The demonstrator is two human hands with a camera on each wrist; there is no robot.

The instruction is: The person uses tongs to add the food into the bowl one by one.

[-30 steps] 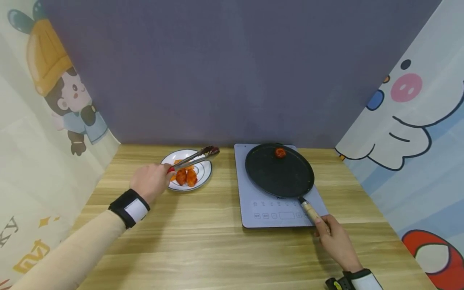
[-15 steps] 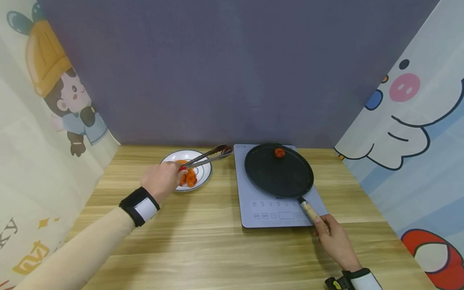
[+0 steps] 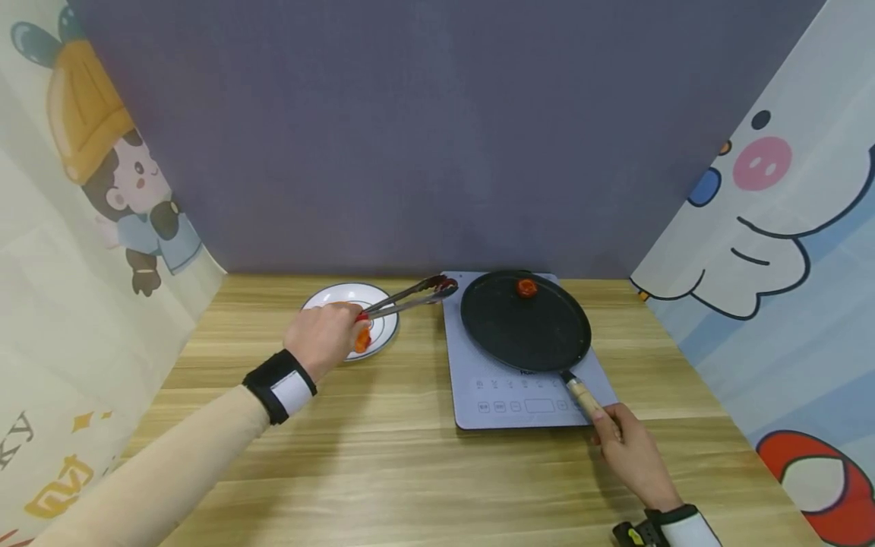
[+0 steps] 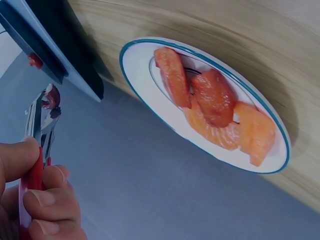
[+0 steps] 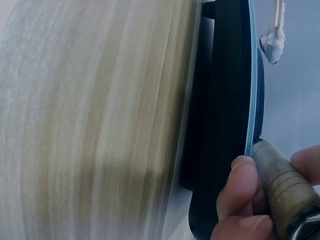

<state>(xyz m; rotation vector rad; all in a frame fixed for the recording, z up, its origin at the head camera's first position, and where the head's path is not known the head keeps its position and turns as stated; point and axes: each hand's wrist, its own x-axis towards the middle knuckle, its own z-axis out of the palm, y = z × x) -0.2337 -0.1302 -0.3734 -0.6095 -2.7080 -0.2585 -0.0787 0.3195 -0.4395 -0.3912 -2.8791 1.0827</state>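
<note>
My left hand (image 3: 326,338) grips metal tongs (image 3: 403,306) by their red handle, with the tips out over the left edge of the induction cooker (image 3: 465,403). A dark red piece of food (image 4: 51,96) is pinched between the tips in the left wrist view. Under the hand sits a white plate (image 4: 134,67) with a blue rim, bearing red glazed meat pieces (image 4: 214,97) and orange slices (image 4: 256,132). My right hand (image 3: 630,450) holds the wooden handle (image 3: 583,396) of a flat black pan (image 3: 526,334) on the cooker. One small red piece (image 3: 526,288) lies near the pan's far rim.
A wooden table (image 3: 410,486) carries everything. Behind it stands a grey panel (image 3: 437,137), close to the cooker and plate. Printed cartoon curtains (image 3: 772,251) flank both sides.
My left hand has moved right with the tongs, from over the plate to the cooker's left edge. The right hand and pan have stayed in place.
</note>
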